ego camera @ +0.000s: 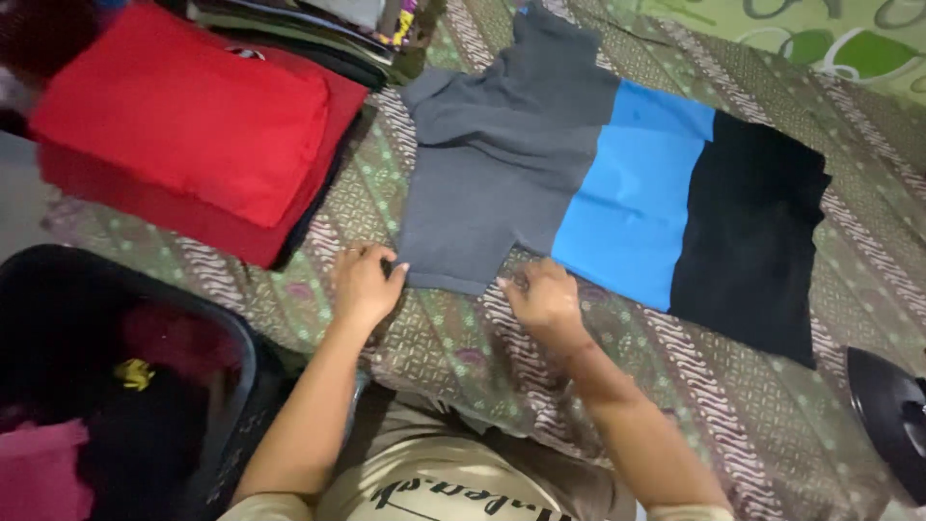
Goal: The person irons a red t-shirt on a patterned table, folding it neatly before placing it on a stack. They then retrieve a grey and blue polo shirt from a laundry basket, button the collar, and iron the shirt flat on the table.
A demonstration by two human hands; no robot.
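Shirt (579,183): grey, blue and black panels, spread flat on the patterned sheet (772,425), centre to right of frame. Left hand (365,282): fingers curled, pinching the grey hem at lower centre. Right hand (545,297): fingers bent, pressing the same hem edge just beside the blue panel. Red folded stack (183,125): upper left. Dark basket (116,386): lower left, holding clothes

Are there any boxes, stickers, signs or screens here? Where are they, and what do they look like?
No boxes, stickers, signs or screens show.
Writing on the person's shirt: bottom middle, dark curly letters on beige.
Small tag on the red pile: top edge, white and dark, too small to make out.
The hands hold only a plain grey, blue and black shirt.
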